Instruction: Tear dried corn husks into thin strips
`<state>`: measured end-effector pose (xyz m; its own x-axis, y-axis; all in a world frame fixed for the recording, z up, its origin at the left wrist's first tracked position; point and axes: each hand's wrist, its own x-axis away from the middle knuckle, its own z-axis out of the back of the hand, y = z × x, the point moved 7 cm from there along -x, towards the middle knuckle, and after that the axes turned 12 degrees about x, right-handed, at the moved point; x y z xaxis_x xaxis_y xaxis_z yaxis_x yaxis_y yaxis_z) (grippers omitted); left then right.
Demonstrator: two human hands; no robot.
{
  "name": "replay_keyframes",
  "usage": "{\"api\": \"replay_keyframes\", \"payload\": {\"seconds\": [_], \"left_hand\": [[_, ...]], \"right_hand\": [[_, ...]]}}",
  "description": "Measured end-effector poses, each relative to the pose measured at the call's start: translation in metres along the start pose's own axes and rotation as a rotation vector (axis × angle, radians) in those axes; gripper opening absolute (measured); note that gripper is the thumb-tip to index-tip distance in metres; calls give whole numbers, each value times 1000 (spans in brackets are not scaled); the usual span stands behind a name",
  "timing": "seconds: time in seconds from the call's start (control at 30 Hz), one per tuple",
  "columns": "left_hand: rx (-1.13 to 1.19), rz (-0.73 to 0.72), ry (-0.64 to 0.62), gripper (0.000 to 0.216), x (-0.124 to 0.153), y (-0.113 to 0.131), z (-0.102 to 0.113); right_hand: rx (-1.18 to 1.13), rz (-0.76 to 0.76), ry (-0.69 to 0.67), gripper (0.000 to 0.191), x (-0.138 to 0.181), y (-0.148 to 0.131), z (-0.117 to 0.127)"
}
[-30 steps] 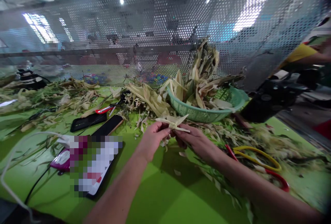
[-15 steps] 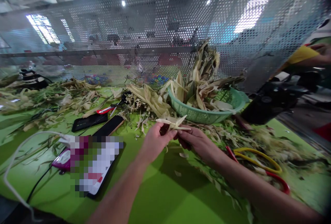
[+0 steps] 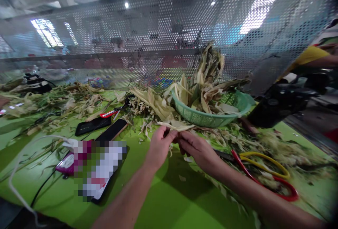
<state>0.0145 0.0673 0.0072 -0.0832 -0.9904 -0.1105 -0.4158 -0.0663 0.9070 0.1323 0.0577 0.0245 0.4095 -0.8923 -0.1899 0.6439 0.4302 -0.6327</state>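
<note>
Both my hands meet above the green table (image 3: pixel 163 200), fingers pinched together on a pale dried corn husk piece (image 3: pixel 177 126). My left hand (image 3: pixel 160 146) grips its left side, and my right hand (image 3: pixel 196 148) grips its right side from underneath. The husk strip sticks out flat above my fingertips. Just behind it stands a teal plastic basket (image 3: pixel 239 106) heaped with dried husks (image 3: pixel 206 77).
Red-and-yellow scissors (image 3: pixel 266 172) lie right of my right arm among husk scraps. Phones (image 3: pixel 113 131) and a white cable (image 3: pixel 21 158) lie at left, small red scissors (image 3: pixel 111 112) behind. A perforated metal screen (image 3: pixel 158 31) walls the back. Another person's arm (image 3: pixel 317 58) shows far right.
My hands have stayed pinched on the husk piece, working it slightly; the strip now lies flatter. The view has shifted a little.
</note>
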Motion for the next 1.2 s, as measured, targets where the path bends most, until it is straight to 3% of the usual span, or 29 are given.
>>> {"api": "replay_keyframes", "payload": {"seconds": [0.13, 0.23, 0.37, 0.5, 0.77, 0.9, 1.07, 1.2], "left_hand": [[170, 103, 34, 26, 0, -13, 2], [175, 134, -4, 27, -2, -14, 3], [80, 113, -73, 27, -3, -8, 2], [90, 185, -131, 32, -1, -12, -3], [73, 225, -30, 29, -2, -9, 2], [-9, 220, -91, 24, -2, -14, 0], [-227, 96, -232, 19, -1, -15, -6], [-235, 91, -254, 25, 0, -14, -9]], "right_hand": [[77, 22, -24, 26, 1, -4, 1], [-30, 9, -34, 24, -1, -1, 6], [-206, -47, 106, 27, -5, 10, 26], [-206, -51, 162, 25, -8, 16, 33], [-143, -41, 284, 21, -8, 20, 45], [-139, 12, 341, 13, -6, 15, 48], [-153, 13, 340, 11, -6, 19, 44], [-163, -4, 330, 12, -7, 20, 42]]}}
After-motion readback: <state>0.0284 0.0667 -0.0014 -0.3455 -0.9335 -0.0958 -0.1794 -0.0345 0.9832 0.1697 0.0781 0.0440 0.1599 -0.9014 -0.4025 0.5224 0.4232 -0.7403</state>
